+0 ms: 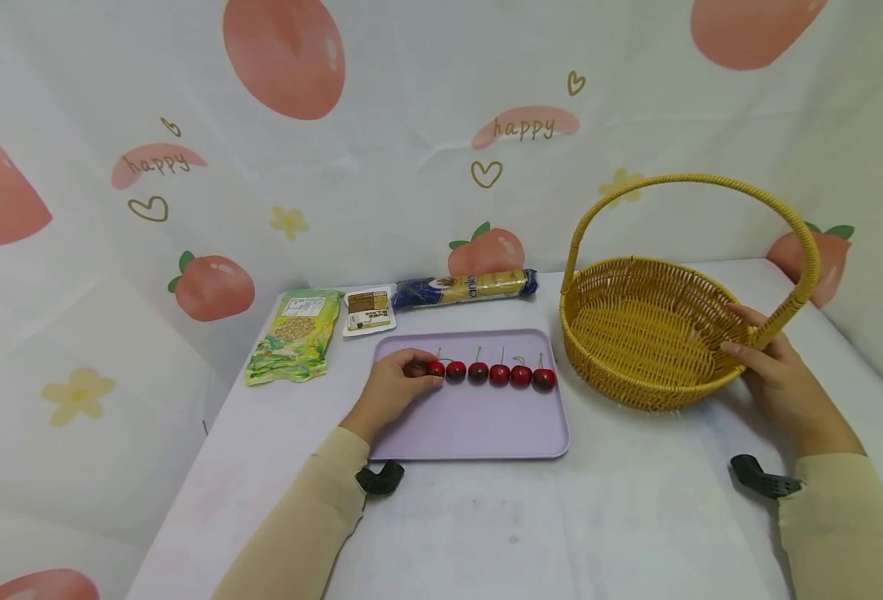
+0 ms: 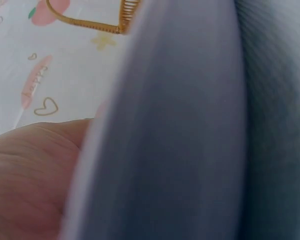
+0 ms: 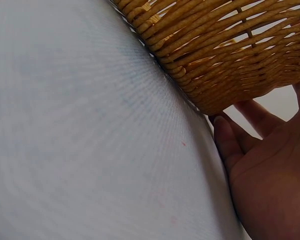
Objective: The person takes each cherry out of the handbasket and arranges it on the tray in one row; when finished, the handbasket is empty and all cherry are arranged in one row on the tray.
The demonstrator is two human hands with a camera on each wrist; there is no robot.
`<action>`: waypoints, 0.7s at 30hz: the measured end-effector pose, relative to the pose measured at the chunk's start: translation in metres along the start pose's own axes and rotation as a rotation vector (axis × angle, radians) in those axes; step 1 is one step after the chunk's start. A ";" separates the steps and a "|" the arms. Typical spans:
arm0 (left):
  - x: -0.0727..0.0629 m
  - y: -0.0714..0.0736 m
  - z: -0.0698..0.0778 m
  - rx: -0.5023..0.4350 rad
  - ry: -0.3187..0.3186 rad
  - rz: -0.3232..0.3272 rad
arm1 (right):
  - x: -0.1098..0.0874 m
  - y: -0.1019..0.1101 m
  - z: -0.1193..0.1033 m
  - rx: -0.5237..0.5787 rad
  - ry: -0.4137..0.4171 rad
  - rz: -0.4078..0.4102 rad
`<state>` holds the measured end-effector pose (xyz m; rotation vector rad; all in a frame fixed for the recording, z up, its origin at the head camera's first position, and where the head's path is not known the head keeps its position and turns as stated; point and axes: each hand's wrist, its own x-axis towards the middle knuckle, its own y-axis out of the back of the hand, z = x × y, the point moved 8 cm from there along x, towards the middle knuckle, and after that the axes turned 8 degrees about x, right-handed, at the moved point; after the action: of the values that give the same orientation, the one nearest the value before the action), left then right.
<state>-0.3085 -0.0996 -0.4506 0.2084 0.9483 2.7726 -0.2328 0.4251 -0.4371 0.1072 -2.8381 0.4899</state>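
Observation:
Several dark red cherries (image 1: 499, 374) with thin stems stand in a row on a lilac tray (image 1: 471, 433). At the row's left end my left hand (image 1: 396, 387) pinches the outermost cherry (image 1: 436, 367) between thumb and fingers. In the left wrist view the tray's edge (image 2: 185, 120) covers most of the picture and hides the fingertips. To the tray's right stands a yellow wicker basket (image 1: 636, 333) with a tall arched handle. My right hand (image 1: 782, 379) grips its right rim, thumb at the inner side. Under the basket's wall, fingers (image 3: 227, 135) show in the right wrist view.
Behind the tray lies a long blue and yellow packet (image 1: 465, 289). Left of it are a small white and brown pack (image 1: 369, 311) and a green snack bag (image 1: 294, 337). A patterned cloth (image 1: 396, 167) hangs behind the white table (image 1: 441, 533).

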 end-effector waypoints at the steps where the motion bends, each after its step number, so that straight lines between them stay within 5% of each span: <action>1: 0.000 0.000 0.000 0.000 0.001 0.000 | 0.000 0.000 0.000 -0.003 -0.004 0.001; 21: -0.001 0.001 -0.004 0.007 0.014 0.001 | 0.004 0.003 0.009 -0.039 -0.057 0.043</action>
<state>-0.3079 -0.1026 -0.4534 0.1914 0.9611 2.7758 -0.2392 0.4247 -0.4450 0.0533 -2.9094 0.4464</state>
